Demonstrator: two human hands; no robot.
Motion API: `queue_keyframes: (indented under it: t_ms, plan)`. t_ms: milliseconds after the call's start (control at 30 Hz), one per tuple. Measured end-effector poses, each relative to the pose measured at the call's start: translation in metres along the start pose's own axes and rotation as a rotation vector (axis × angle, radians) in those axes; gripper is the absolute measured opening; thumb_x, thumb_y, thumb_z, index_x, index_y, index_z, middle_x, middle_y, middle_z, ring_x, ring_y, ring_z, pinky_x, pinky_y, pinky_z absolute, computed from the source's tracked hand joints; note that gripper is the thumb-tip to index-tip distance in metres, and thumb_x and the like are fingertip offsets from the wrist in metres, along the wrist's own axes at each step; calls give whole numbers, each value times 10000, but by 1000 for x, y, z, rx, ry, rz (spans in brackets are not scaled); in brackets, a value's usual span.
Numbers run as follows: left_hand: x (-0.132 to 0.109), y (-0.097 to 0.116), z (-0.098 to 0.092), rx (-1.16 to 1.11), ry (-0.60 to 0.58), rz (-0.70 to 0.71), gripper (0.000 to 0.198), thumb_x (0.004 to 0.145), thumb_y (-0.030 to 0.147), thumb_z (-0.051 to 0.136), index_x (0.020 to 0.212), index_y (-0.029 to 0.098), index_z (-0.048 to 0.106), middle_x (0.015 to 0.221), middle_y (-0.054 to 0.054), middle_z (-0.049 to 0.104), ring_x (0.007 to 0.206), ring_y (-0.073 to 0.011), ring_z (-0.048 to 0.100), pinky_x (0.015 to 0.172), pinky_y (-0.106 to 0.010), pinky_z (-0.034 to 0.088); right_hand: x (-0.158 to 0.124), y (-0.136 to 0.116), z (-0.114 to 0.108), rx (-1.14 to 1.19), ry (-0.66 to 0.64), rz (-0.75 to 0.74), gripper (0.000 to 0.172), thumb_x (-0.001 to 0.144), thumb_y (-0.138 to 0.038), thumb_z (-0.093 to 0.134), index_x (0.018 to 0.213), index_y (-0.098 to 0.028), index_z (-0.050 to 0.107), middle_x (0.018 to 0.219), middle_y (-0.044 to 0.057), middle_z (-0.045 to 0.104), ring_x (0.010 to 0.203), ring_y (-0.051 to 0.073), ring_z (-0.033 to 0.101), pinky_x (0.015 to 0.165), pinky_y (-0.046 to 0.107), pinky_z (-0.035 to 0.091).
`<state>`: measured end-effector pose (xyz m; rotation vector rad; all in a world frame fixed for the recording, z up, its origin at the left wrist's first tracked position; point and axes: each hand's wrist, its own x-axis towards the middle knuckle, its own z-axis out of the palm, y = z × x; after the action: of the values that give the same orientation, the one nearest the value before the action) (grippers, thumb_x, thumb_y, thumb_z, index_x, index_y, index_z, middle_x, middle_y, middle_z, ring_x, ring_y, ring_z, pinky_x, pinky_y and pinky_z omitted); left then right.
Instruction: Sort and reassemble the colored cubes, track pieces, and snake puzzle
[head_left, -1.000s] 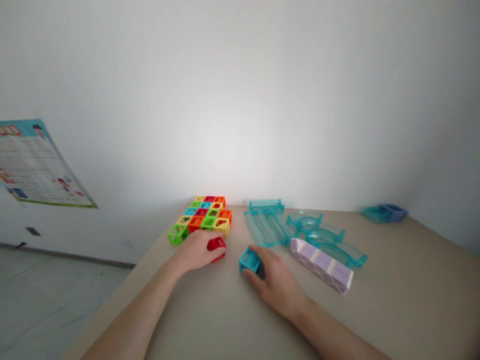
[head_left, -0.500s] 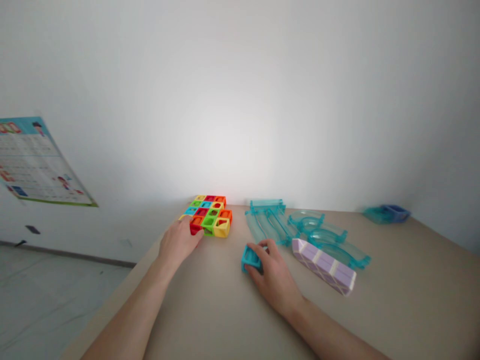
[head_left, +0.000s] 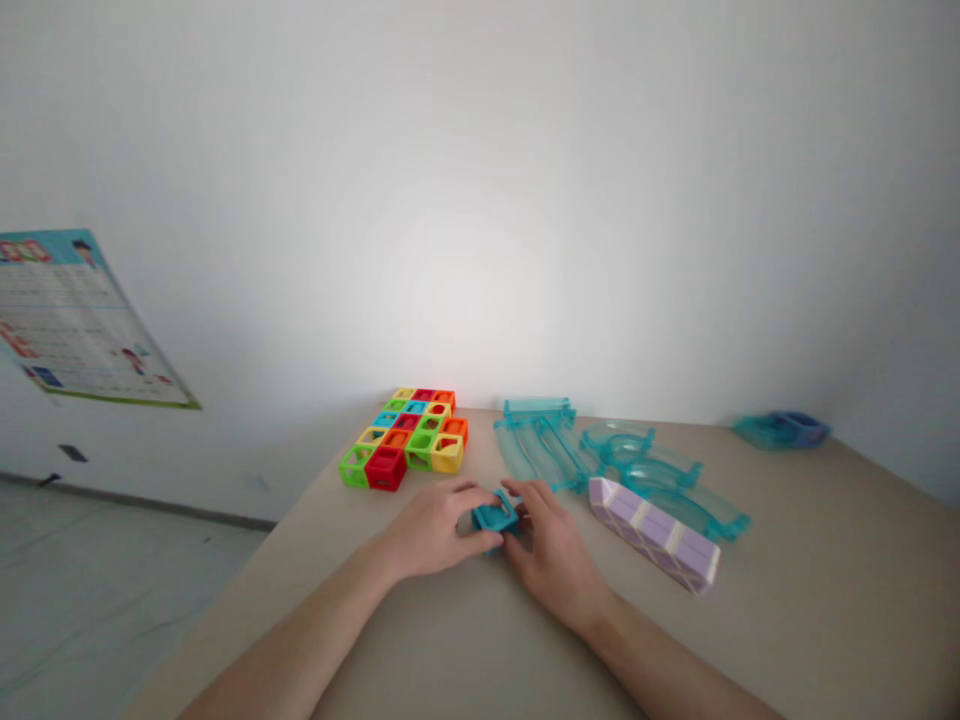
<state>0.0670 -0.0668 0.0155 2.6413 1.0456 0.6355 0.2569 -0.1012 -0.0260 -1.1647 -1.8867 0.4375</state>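
Observation:
A blue hollow cube (head_left: 495, 513) sits low over the table between my two hands. My left hand (head_left: 442, 525) grips it from the left, thumb and fingers on its near and far sides. From the right, my right hand (head_left: 551, 550) has its thumb and fingers closed on the same cube. Farther left lies a flat group of coloured hollow cubes (head_left: 407, 422), with a red cube (head_left: 386, 468) at its near edge.
Right of the hands lies a purple and white block (head_left: 655, 533). Behind it are clear teal track pieces (head_left: 544, 447). A blue container (head_left: 799, 429) stands at the far right by the wall. The table (head_left: 810, 580) ends on the left above the floor.
My left hand has left the coloured cube group and moved right and nearer, onto the blue cube. The near-left end of the group is now uncovered. The blue cube has tilted or turned slightly.

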Motion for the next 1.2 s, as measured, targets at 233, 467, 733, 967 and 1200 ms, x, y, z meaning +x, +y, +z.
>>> queue_keyframes:
  t_ms: [233,467,733,967,1200]
  plan:
    - [-1,-30,-22,275,150,-331,330,785,539,622,938,250,664,937,-28,696,920,-233,621,800,-320,463,-1,-3,-2,-30,-21,25,472,785,-65,539,1239,-181,482,1104,77,516,825,143,579,807,313,516]
    - [-4,-57,-34,531,266,-539,373,710,577,666,773,210,659,1009,-114,614,1032,-305,514,937,-428,404,-1,-7,-4,-45,-45,40,425,804,-77,516,1218,-171,498,1128,91,515,839,144,592,822,318,519]
    - [-2,-66,-17,505,121,-597,602,768,628,559,1273,301,563,1474,-124,382,1317,-388,348,1007,-564,327,-2,-12,-8,-18,-82,47,395,813,-79,514,1191,-194,527,1166,89,512,851,144,609,847,321,523]
    - [-13,-79,-22,563,116,-704,537,727,505,594,1216,282,583,1474,-113,394,1287,-393,398,963,-567,384,-8,-12,-15,-64,-105,45,417,808,-65,512,1206,-185,538,1154,92,536,960,178,595,913,335,499]
    - [-18,-106,-32,578,103,-679,495,723,455,599,1180,265,608,1444,-101,428,1281,-358,413,1033,-536,340,-7,-13,-18,-150,-136,-6,383,810,-79,519,1178,-174,567,1131,96,562,1058,206,566,962,349,467]
